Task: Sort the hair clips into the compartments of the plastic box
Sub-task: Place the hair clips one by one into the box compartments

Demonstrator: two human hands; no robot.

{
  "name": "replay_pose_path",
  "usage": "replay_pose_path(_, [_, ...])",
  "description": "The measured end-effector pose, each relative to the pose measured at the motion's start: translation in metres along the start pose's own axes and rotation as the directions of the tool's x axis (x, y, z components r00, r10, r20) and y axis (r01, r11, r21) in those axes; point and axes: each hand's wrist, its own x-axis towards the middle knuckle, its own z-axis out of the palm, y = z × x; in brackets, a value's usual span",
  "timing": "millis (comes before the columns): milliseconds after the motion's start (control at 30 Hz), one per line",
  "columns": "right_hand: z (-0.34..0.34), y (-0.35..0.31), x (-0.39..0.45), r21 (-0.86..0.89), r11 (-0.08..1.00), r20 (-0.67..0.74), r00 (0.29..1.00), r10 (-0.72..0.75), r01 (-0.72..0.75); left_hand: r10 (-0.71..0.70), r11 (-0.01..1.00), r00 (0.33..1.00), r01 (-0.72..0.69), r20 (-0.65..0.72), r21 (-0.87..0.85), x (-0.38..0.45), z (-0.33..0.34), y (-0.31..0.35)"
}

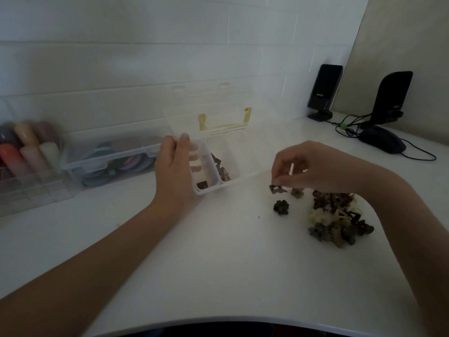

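The right hand (313,166) has a narrow fingertip grip on a dark hair clip (277,189) beside the pile (337,220) on the tabletop (218,263). The left hand (177,171) holds the plastic box (213,176) by its wall; keep it steady, lift cleanly, and drop into the matching compartment

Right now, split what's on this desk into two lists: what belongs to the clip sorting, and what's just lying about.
Part of the job:
plastic box, held by the left hand
pile of hair clips
loose flower clip
clip at the right hand

Lying about:
two speakers
mouse
closed case of coloured discs
coloured rolls
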Motion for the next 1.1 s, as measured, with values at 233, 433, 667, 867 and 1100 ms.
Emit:
replay_pose_path(233, [0.024, -0.007, 0.013, 0.202, 0.962, -0.340, 0.934, -0.108, 0.185, 0.048, 0.999, 0.998, -0.048, 0.034, 0.009, 0.001, -0.002, -0.003])
replay_pose_path(433, [0.045, -0.014, 0.021, 0.263, 0.921, -0.532, 0.840, -0.110, 0.287, 0.085, 0.996, 0.994, -0.086, 0.075, 0.019, -0.002, -0.002, -0.004])
replay_pose_path(667, [0.065, -0.027, 0.023, -0.331, 0.924, -0.737, 0.559, -0.379, 0.191, 0.147, 0.987, 0.977, -0.154, 0.152, 0.039, -0.008, 0.000, 0.000])
replay_pose_path(867, [0.073, -0.020, 0.039, -0.495, 0.859, -0.633, 0.622, -0.461, 0.133, 0.149, 0.988, 0.976, -0.154, 0.156, 0.021, -0.008, 0.002, -0.001])
replay_pose_path(1100, [0.063, -0.022, 0.027, -0.277, 0.958, -0.742, 0.617, -0.264, 0.076, 0.135, 0.990, 0.979, -0.141, 0.155, 0.024, -0.006, 0.001, -0.001])
